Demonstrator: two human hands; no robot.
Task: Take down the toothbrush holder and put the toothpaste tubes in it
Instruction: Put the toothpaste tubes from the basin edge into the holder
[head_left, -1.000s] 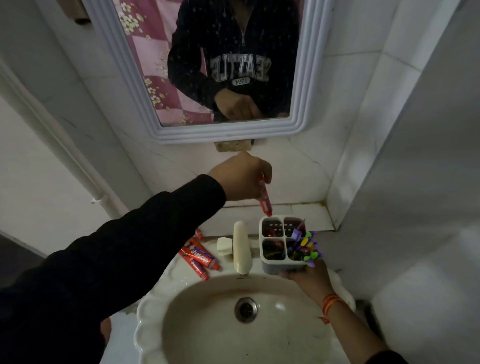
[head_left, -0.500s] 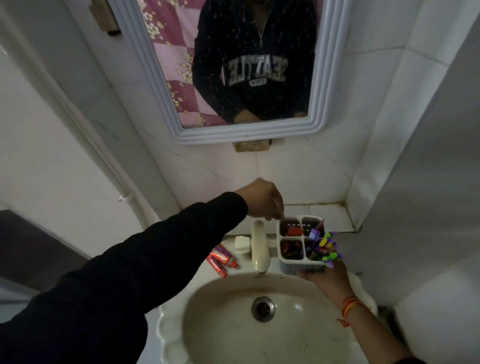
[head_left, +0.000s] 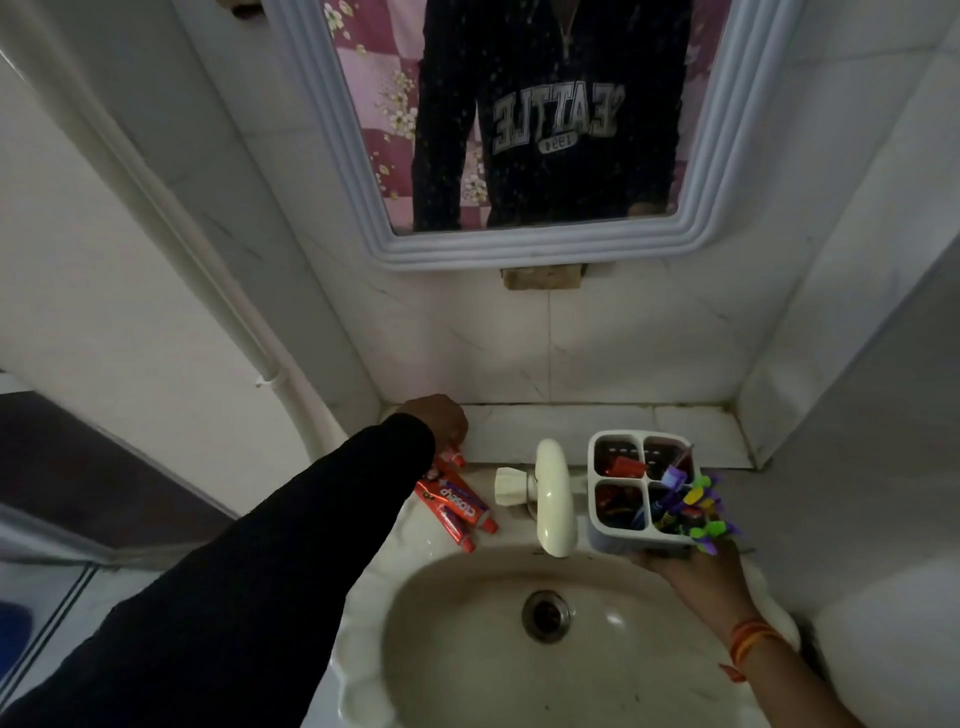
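Note:
A white four-compartment toothbrush holder rests on my right hand over the sink's right rim. Red toothpaste tubes lie in its left compartments; purple, yellow and green toothbrushes fill the near right one. At the sink's back left corner my left hand is closed over the end of a small red tube. Other red toothpaste tubes lie loose just in front of it on the rim.
A cream tap with a white knob stands between the loose tubes and the holder. The sink basin with its drain is below. A framed mirror hangs above a tiled ledge.
My left hand dropped a red tube into the holder's far left compartment, then moved left and down to the tubes at the sink's back left corner. The holder stayed on my right hand.

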